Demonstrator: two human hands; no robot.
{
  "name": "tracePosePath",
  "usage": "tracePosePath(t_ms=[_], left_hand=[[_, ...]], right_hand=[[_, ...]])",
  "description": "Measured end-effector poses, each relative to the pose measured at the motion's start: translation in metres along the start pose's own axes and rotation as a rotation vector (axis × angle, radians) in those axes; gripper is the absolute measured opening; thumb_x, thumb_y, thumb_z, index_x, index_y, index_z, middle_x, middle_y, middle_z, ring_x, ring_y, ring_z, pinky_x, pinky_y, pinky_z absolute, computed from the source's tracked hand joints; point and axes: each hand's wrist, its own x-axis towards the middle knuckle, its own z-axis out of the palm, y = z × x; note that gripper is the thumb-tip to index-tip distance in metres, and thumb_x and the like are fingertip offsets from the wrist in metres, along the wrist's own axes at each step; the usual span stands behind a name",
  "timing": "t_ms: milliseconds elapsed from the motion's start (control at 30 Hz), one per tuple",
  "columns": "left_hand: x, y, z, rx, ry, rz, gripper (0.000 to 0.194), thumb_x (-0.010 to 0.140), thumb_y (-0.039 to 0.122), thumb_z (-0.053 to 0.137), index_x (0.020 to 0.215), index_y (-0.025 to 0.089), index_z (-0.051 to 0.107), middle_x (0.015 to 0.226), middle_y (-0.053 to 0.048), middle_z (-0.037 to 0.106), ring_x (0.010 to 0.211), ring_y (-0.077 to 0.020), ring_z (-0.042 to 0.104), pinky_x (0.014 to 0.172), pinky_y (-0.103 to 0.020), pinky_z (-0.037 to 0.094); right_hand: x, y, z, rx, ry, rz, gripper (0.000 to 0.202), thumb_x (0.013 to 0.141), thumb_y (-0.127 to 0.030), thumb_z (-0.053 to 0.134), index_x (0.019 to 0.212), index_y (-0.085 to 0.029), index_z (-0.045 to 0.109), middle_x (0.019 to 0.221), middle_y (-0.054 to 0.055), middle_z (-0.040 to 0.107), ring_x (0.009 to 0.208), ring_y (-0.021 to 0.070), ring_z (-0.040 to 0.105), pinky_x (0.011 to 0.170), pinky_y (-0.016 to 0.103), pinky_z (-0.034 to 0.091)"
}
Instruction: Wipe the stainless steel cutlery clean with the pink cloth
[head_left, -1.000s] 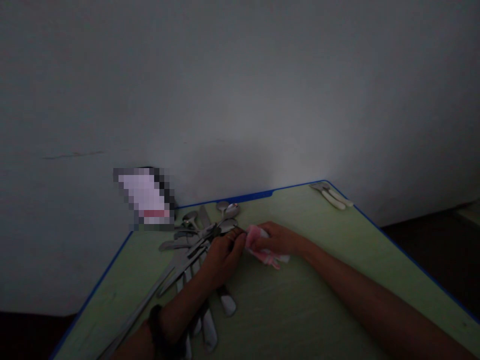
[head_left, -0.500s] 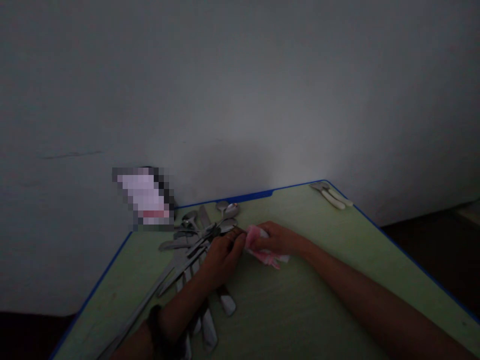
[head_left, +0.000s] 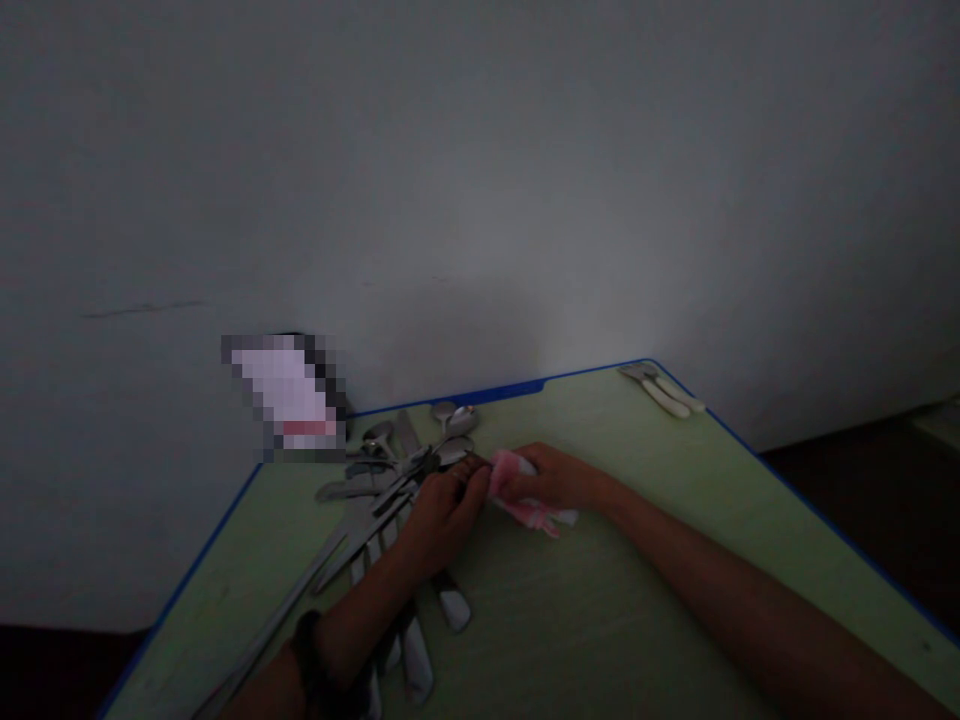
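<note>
In the head view my right hand [head_left: 559, 478] is closed round a bunched pink and white cloth [head_left: 529, 505] above the table's middle. Just left of the cloth is my left hand [head_left: 450, 510], its fingers curled in a pinch; a thin dark piece shows between its fingertips and the cloth, too dim to name. Beneath and beside my left hand lies a heap of metal cutlery. It includes a spoon [head_left: 454, 450], another spoon [head_left: 461, 420] and several knives, one with its broad handle end [head_left: 454, 608] pointing toward me.
Two cream-handled utensils, one a fork [head_left: 664, 398], lie at the table's far right corner. A blurred-out upright device [head_left: 285, 395] leans on the wall at the far left. The green table [head_left: 600, 620] has a blue edge, and a grey wall [head_left: 480, 200] stands behind it.
Almost nothing differs; both hands keep their places and the cloth stays in my right hand. The view has shifted very slightly.
</note>
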Motion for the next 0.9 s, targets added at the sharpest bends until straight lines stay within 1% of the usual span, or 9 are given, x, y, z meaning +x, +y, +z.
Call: tracePosePath(t_ms=[200,300,400,567,600,667,767,833,900], left_hand=[[0.0002,-0.0009,0.0005,-0.013,-0.002,0.003,0.033,0.09,0.03,0.035,0.067,0.017,0.055,0.066,0.001,0.06,0.059,-0.0121,0.053,0.06,-0.023,0.039],[0.0004,-0.0018,0.0011,-0.015,0.0,0.015,0.032,0.09,0.03,0.034,0.069,0.017,0.054,0.066,0.001,0.059,0.061,-0.0126,0.054,0.062,-0.024,0.04],[0.0006,-0.0017,0.001,-0.015,-0.006,0.02,0.032,0.091,0.031,0.033,0.071,0.017,0.055,0.066,0.001,0.059,0.06,-0.0127,0.053,0.063,-0.025,0.04],[0.0,-0.0008,-0.0001,-0.017,0.005,0.028,0.032,0.09,0.03,0.034,0.067,0.018,0.053,0.065,0.001,0.057,0.061,-0.0132,0.053,0.064,-0.025,0.041],[-0.0003,-0.0007,0.0001,-0.021,0.028,0.029,0.031,0.09,0.03,0.035,0.067,0.018,0.053,0.065,0.001,0.056,0.061,-0.0132,0.052,0.063,-0.025,0.041],[-0.0007,-0.0003,0.0011,-0.064,0.122,0.0,0.028,0.089,0.029,0.036,0.068,0.019,0.052,0.062,0.002,0.053,0.058,-0.0126,0.05,0.058,-0.024,0.04],[-0.0004,0.0019,0.0033,-0.276,0.293,-0.113,0.027,0.089,0.034,0.037,0.067,0.02,0.045,0.054,0.005,0.043,0.047,-0.0104,0.041,0.046,-0.021,0.035],[0.0004,0.004,0.0039,-0.395,0.35,-0.159,0.029,0.089,0.037,0.035,0.067,0.021,0.041,0.052,0.006,0.038,0.042,-0.0091,0.037,0.041,-0.02,0.033],[0.0013,0.0054,0.0037,-0.42,0.377,-0.166,0.028,0.09,0.038,0.035,0.068,0.021,0.04,0.052,0.007,0.038,0.041,-0.0081,0.037,0.039,-0.019,0.032]], right_hand=[[-0.0003,0.0004,0.0005,-0.013,0.005,0.007,0.017,0.073,-0.03,0.056,0.074,-0.014,0.06,0.058,-0.002,0.058,0.047,0.0072,0.048,0.045,0.017,0.036],[-0.001,-0.0014,0.0002,-0.024,0.02,0.002,0.017,0.072,-0.029,0.057,0.074,-0.013,0.061,0.059,-0.002,0.058,0.049,0.0073,0.048,0.047,0.018,0.037],[-0.0012,-0.0023,-0.0003,-0.016,0.004,-0.013,0.016,0.073,-0.029,0.056,0.074,-0.014,0.061,0.059,-0.002,0.058,0.05,0.0073,0.048,0.048,0.018,0.036],[-0.001,-0.0024,0.0,0.008,0.008,0.008,0.018,0.071,-0.031,0.058,0.073,-0.013,0.06,0.059,-0.003,0.056,0.05,0.0072,0.047,0.049,0.018,0.036],[-0.0008,-0.0023,0.0004,0.032,0.016,0.013,0.019,0.07,-0.031,0.059,0.072,-0.013,0.059,0.058,-0.003,0.056,0.05,0.0071,0.047,0.048,0.019,0.036],[-0.0003,-0.002,0.0012,0.117,0.037,0.043,0.019,0.069,-0.031,0.059,0.072,-0.012,0.058,0.056,-0.003,0.055,0.047,0.007,0.046,0.046,0.019,0.035],[0.0008,-0.0009,0.0017,0.29,0.044,0.083,0.019,0.067,-0.03,0.058,0.073,-0.012,0.057,0.054,-0.002,0.055,0.043,0.0071,0.046,0.043,0.019,0.036],[0.001,-0.0005,0.0013,0.384,0.025,0.079,0.02,0.065,-0.031,0.059,0.073,-0.012,0.057,0.056,-0.002,0.057,0.043,0.0077,0.048,0.042,0.019,0.038],[0.0005,-0.0008,0.0005,0.436,0.015,0.071,0.022,0.064,-0.032,0.061,0.074,-0.012,0.058,0.058,-0.001,0.06,0.043,0.0086,0.051,0.041,0.02,0.04]])
